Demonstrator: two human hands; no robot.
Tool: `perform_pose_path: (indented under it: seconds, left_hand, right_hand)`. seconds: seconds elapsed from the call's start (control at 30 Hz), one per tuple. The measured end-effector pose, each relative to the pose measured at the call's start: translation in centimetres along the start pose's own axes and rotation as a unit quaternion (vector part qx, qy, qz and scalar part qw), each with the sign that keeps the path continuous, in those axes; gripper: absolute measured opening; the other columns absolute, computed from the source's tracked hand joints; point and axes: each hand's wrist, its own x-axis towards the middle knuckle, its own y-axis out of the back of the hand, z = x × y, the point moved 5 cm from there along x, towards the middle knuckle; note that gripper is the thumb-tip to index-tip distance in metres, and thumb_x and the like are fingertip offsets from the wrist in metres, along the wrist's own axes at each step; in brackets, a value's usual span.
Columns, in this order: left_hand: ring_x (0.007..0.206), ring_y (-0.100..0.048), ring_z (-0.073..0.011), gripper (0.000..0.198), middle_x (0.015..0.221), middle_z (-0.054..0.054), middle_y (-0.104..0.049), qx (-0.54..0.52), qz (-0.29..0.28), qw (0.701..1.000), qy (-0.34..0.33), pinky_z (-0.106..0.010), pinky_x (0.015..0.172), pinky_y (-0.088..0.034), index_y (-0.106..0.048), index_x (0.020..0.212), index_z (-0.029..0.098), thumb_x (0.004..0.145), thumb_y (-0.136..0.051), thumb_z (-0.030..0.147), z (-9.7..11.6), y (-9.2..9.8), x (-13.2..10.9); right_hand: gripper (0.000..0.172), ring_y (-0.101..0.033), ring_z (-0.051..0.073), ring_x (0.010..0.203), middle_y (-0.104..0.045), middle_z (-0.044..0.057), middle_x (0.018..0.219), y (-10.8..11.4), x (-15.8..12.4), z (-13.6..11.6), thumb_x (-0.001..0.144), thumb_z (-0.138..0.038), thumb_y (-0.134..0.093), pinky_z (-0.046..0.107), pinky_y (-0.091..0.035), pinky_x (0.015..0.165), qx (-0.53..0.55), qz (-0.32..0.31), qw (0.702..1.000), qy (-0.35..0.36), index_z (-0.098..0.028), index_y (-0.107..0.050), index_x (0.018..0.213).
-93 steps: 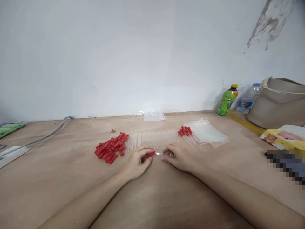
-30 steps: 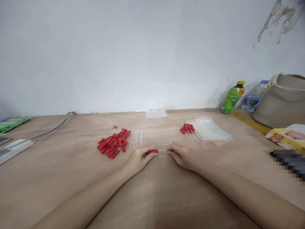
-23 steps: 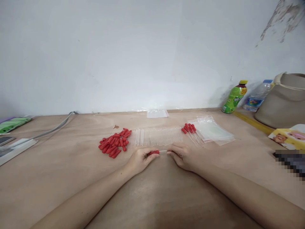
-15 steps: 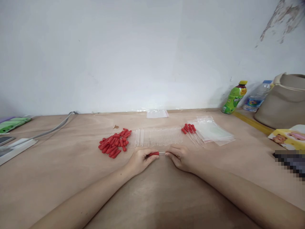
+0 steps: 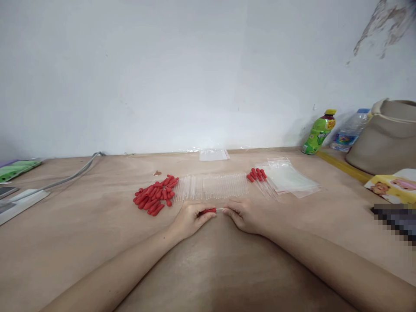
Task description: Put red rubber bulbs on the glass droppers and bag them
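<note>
Between thumb and fingers my left hand (image 5: 191,219) grips a red rubber dropper bulb (image 5: 209,211), its open end facing right. My right hand (image 5: 241,214) pinches a clear dropper tube (image 5: 219,209), and a short stretch of it shows between the hands, meeting the bulb. How deep the tube sits in the bulb is hidden. Left of my hands lies a heap of red bulbs (image 5: 151,197). Beyond them, clear tubes (image 5: 208,186) lie side by side in a long row. Several tubes with red bulbs on them (image 5: 259,174) lie to the right.
Clear zip bags (image 5: 292,177) are stacked right of the capped tubes. Another bag (image 5: 213,155) lies by the wall. At the right stand a green drink bottle (image 5: 318,134), a water bottle (image 5: 349,132) and a beige bucket (image 5: 383,138). A grey cable (image 5: 78,173) runs along the left.
The visible stretch of tube between my hands is slightly shorter, with my right hand a little closer to the bulb. The other things lie as before.
</note>
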Motion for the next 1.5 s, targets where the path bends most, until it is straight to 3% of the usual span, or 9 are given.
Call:
perform_pose_path:
  seconds: [0.33, 0.47, 0.57, 0.63, 0.73, 0.83, 0.93, 1.23, 1.5]
  left_hand:
    - [0.065, -0.059, -0.0136, 0.019, 0.076, -0.004, -0.066, -0.001, 0.019, 1.0, -0.022, -0.024, 0.061, -0.046, -0.066, 0.086, 0.017, 0.08, -0.052, 0.029, -0.1, 0.3, -0.2]
    - [0.071, -0.059, -0.014, 0.017, 0.081, -0.004, -0.065, -0.013, 0.029, 0.999, -0.019, -0.025, 0.065, -0.047, -0.064, 0.089, 0.018, 0.081, -0.051, 0.026, 0.0, 0.4, -0.2]
    - [0.072, -0.057, -0.0133, 0.024, 0.088, -0.005, -0.062, 0.001, 0.053, 0.999, -0.005, -0.025, 0.067, -0.048, -0.058, 0.102, 0.018, 0.08, -0.053, 0.024, -0.1, 0.6, -0.1]
    - [0.068, -0.055, -0.0121, 0.036, 0.088, -0.004, -0.057, 0.012, 0.076, 0.997, 0.012, -0.024, 0.063, -0.048, -0.049, 0.113, 0.019, 0.078, -0.054, 0.024, -0.4, 0.7, -0.1]
    - [0.063, -0.051, -0.0104, 0.039, 0.085, -0.003, -0.052, 0.016, 0.066, 0.998, 0.018, -0.022, 0.056, -0.046, -0.043, 0.116, 0.02, 0.078, -0.052, 0.024, -0.6, 0.5, -0.1]
    - [0.061, -0.048, -0.0099, 0.031, 0.084, -0.002, -0.049, 0.022, 0.033, 0.999, -0.007, -0.023, 0.057, -0.046, -0.046, 0.11, 0.02, 0.079, -0.05, 0.024, -0.4, 0.1, 0.0]
    - [0.06, -0.048, -0.01, 0.028, 0.08, -0.002, -0.048, 0.027, 0.025, 0.999, -0.017, -0.024, 0.058, -0.045, -0.049, 0.107, 0.019, 0.08, -0.049, 0.023, -0.1, 0.1, 0.0]
    - [0.063, -0.049, -0.0099, 0.022, 0.081, -0.002, -0.047, 0.025, 0.02, 0.999, -0.009, -0.023, 0.059, -0.045, -0.053, 0.101, 0.018, 0.079, -0.05, 0.02, -0.1, 0.1, 0.1]
    - [0.063, -0.049, -0.0104, 0.021, 0.08, -0.002, -0.047, 0.036, 0.016, 0.999, -0.01, -0.023, 0.059, -0.044, -0.054, 0.098, 0.017, 0.078, -0.05, 0.02, -0.3, 0.0, 0.1]
  right_hand:
    - [0.026, -0.051, 0.01, 0.056, -0.059, 0.001, 0.062, 0.5, 0.3, -0.7, 0.085, -0.021, -0.038, 0.02, -0.036, 0.054, 0.036, -0.036, 0.997, -0.066, -0.016, -0.058, 0.069]
    - [0.023, -0.054, 0.012, 0.066, -0.062, 0.003, 0.074, 0.8, 0.5, -1.4, 0.085, -0.019, -0.037, 0.022, -0.039, 0.061, 0.018, -0.055, 0.998, -0.029, -0.017, -0.059, 0.079]
    - [0.022, -0.055, 0.015, 0.075, -0.063, 0.006, 0.082, 1.6, 0.7, -1.4, 0.082, -0.015, -0.039, 0.025, -0.039, 0.067, -0.016, -0.077, 0.997, -0.001, -0.017, -0.06, 0.085]
    - [0.022, -0.055, 0.015, 0.074, -0.063, 0.006, 0.081, 2.8, 1.0, -0.2, 0.079, -0.014, -0.04, 0.025, -0.039, 0.067, -0.019, -0.07, 0.997, -0.035, -0.017, -0.062, 0.084]
    - [0.018, -0.055, 0.013, 0.065, -0.064, 0.003, 0.074, 5.6, 1.0, 4.0, 0.076, -0.019, -0.045, 0.023, -0.039, 0.059, -0.004, 0.005, 0.986, -0.167, -0.016, -0.063, 0.078]
    - [0.018, -0.055, 0.014, 0.061, -0.063, 0.002, 0.066, 8.4, 0.2, 8.9, 0.071, -0.029, -0.049, 0.022, -0.037, 0.054, -0.014, 0.102, 0.939, -0.327, -0.017, -0.063, 0.072]
    - [0.022, -0.053, 0.015, 0.055, -0.058, 0.001, 0.052, 9.5, -0.7, 12.0, 0.065, -0.034, -0.052, 0.022, -0.034, 0.049, -0.065, 0.116, 0.896, -0.423, -0.017, -0.059, 0.055]
    - [0.024, -0.052, 0.017, 0.054, -0.054, 0.004, 0.049, 7.2, -1.7, 13.5, 0.064, -0.034, -0.052, 0.023, -0.032, 0.047, -0.102, 0.072, 0.877, -0.464, -0.017, -0.053, 0.047]
    - [0.027, -0.054, 0.018, 0.056, -0.056, 0.006, 0.054, 7.2, -1.7, 13.0, 0.063, -0.041, -0.053, 0.024, -0.032, 0.048, -0.115, 0.063, 0.876, -0.463, -0.018, -0.053, 0.049]
